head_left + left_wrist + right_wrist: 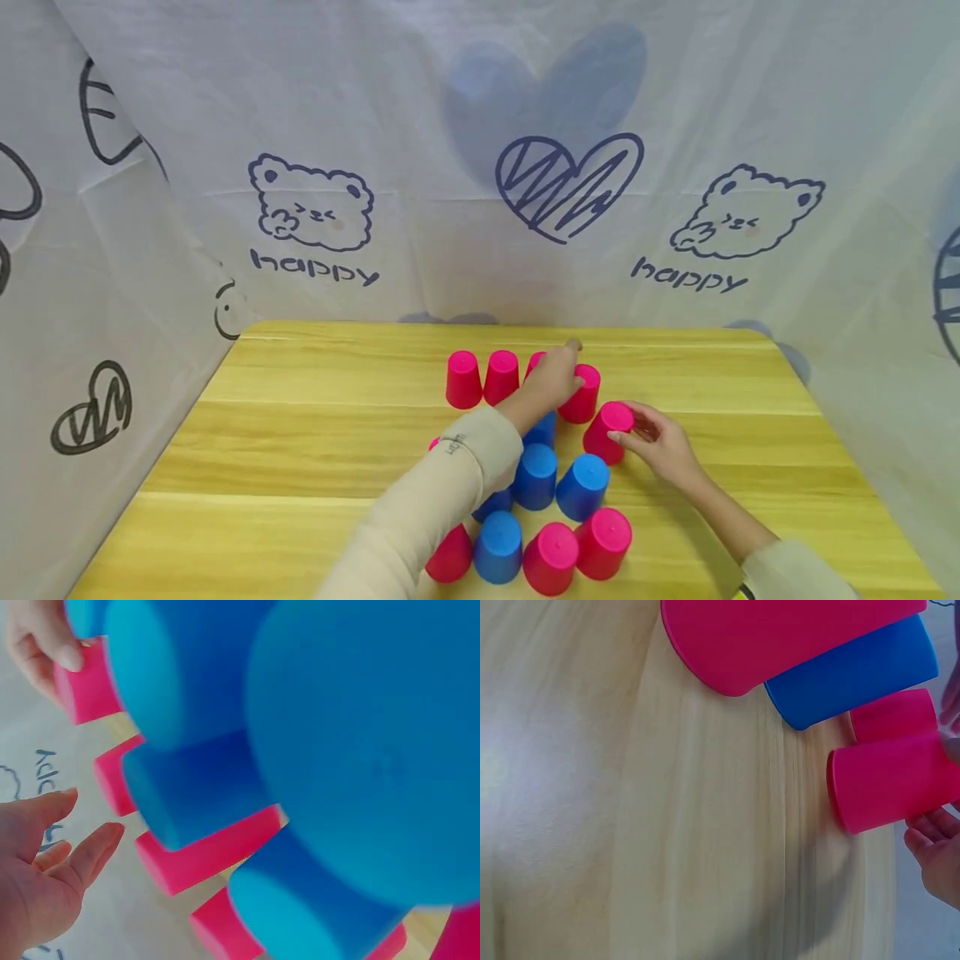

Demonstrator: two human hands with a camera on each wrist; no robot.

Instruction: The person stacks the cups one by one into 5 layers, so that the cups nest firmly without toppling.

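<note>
Head view shows our left hand [553, 377] empty, fingers spread, while our right hand [663, 446] pinches an upside-down pink cup [609, 432] beyond the right-hand blue cup [583, 487]; we should steer gently (neighbours could topple), keeping it upright.

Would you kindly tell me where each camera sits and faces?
Head: on the head, facing forward and down at the table; left hand and right hand show.
Left wrist: on that wrist, facing blue cups; both hands show.
Right wrist: on that wrist, facing the table and held pink cup; parts of both hands show.
Shared: both wrist views show the right hand gripping that cup.
</note>
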